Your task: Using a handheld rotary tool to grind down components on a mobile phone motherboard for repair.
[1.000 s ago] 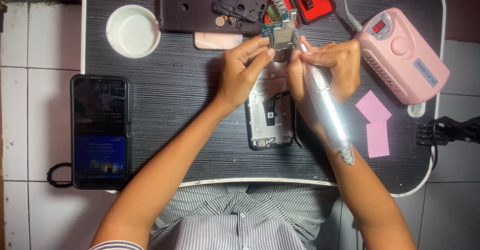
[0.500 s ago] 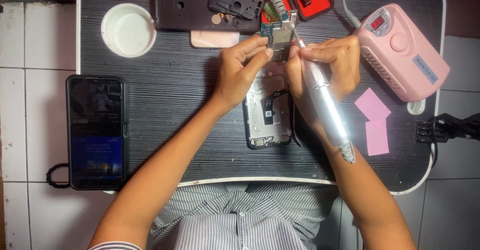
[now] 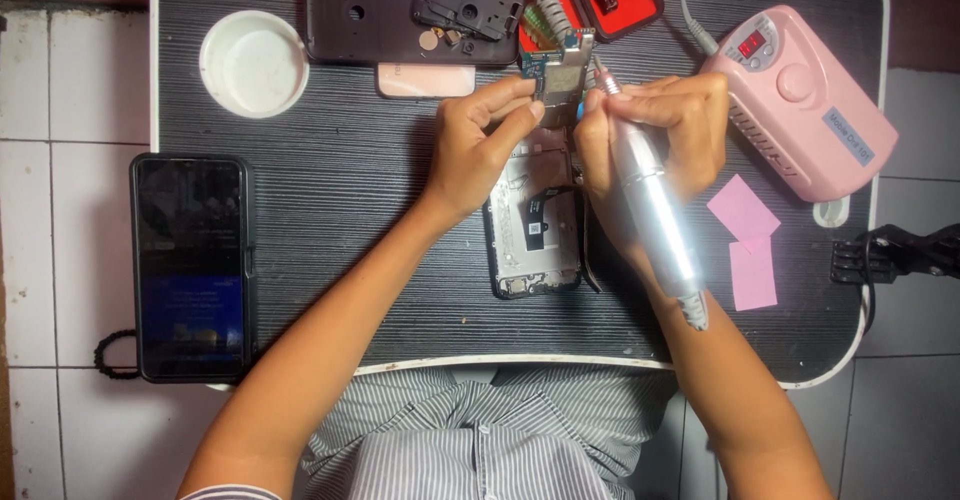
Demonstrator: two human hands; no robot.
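Circuit board (image 3: 560, 78), small, blue-green, metal shields on top

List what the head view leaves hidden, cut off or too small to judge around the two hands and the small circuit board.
- Head view: the small green circuit board is partly covered by the left hand fingers.
- The silver pen-shaped rotary tool has a tip too small to tell whether it touches the board; the right hand crowds it.
- The opened phone frame has its upper end under both hands.
- The red tool case is cut off by the top edge.
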